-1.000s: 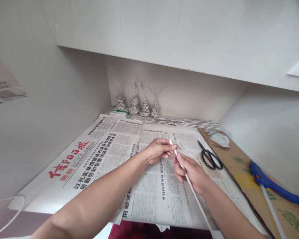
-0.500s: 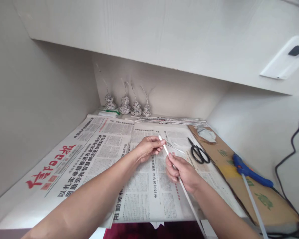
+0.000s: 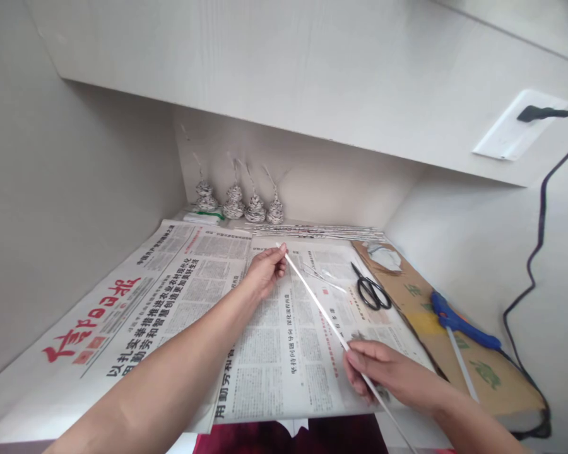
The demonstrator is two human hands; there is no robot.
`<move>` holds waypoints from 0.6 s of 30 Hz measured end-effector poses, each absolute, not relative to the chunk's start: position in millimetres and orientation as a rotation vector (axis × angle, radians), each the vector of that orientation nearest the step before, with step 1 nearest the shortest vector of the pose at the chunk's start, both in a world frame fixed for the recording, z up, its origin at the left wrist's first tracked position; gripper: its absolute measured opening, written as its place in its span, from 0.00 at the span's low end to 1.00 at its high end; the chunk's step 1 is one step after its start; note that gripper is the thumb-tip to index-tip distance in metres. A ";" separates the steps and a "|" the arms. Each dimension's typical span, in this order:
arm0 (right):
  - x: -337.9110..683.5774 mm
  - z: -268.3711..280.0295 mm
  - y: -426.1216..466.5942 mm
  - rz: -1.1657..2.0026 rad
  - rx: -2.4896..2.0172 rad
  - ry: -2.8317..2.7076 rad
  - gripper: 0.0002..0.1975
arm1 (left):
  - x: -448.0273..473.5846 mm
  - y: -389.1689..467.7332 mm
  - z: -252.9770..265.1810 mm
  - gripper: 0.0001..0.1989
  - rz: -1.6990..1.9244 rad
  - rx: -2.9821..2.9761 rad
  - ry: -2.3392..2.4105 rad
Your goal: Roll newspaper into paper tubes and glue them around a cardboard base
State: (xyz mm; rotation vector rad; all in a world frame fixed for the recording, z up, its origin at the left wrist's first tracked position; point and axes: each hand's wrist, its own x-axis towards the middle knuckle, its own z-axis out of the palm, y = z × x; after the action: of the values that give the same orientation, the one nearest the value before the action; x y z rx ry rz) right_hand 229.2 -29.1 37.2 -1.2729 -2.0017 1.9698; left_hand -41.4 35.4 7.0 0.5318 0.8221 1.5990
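Observation:
A long, thin white paper stick (image 3: 319,307) slants across the newspaper (image 3: 265,353) from the middle down to the lower right. Its far end is pinched between the thumb and fingers of my left hand (image 3: 267,268). Lower along it, my right hand (image 3: 376,372) has thumb and fingers closed round the stick. The near end runs out past the bottom edge of the view. Just right of the stick lie thin pale strips (image 3: 329,275) on the newspaper, and black-handled scissors (image 3: 373,291) beyond them.
Several woven paper gourd shapes (image 3: 234,203) stand at the back. A bundle of rolled paper sticks (image 3: 312,231) lies beside them. On the right, a blue glue gun (image 3: 466,325) with a white glue stick rests on cardboard (image 3: 497,400); a black cord (image 3: 539,233) hangs from the socket.
My right hand has slid down along the stick toward the lower right, away from my left hand. My left hand has shifted slightly up and left, still holding the far end.

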 end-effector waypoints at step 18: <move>270.7 49.7 57.9 1.753 -1.477 -1.279 0.16 | -34.4 34.3 -3.0 0.11 1.523 0.752 1.160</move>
State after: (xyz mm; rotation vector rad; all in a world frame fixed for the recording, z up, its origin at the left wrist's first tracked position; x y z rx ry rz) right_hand 270.7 57.9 49.7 -1.4772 -1.2785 1.7534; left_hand -34.4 34.3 -3.0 0.7520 1.1603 1.5226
